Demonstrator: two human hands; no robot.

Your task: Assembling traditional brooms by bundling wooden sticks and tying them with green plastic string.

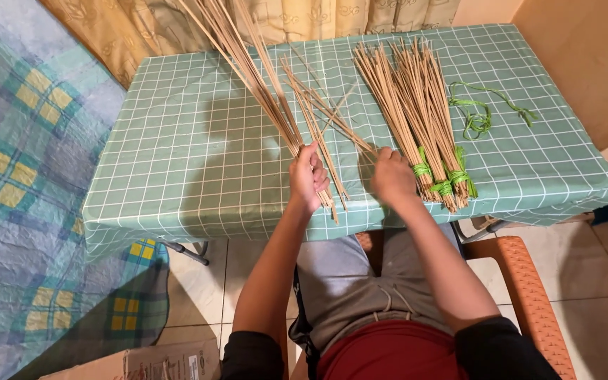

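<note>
Gripping stick bunch in left hand; right hand on loose sticks.

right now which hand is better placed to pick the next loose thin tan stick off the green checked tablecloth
Probably the right hand: it rests on the loose thin tan sticks, while the left hand grips a raised bunch of sticks.

A person seen from above, wearing a dark red top with short black sleeves and grey drawstring shorts. Both forearms are bare, and neither the left hand nor the right hand wears rings or a watch.
</note>
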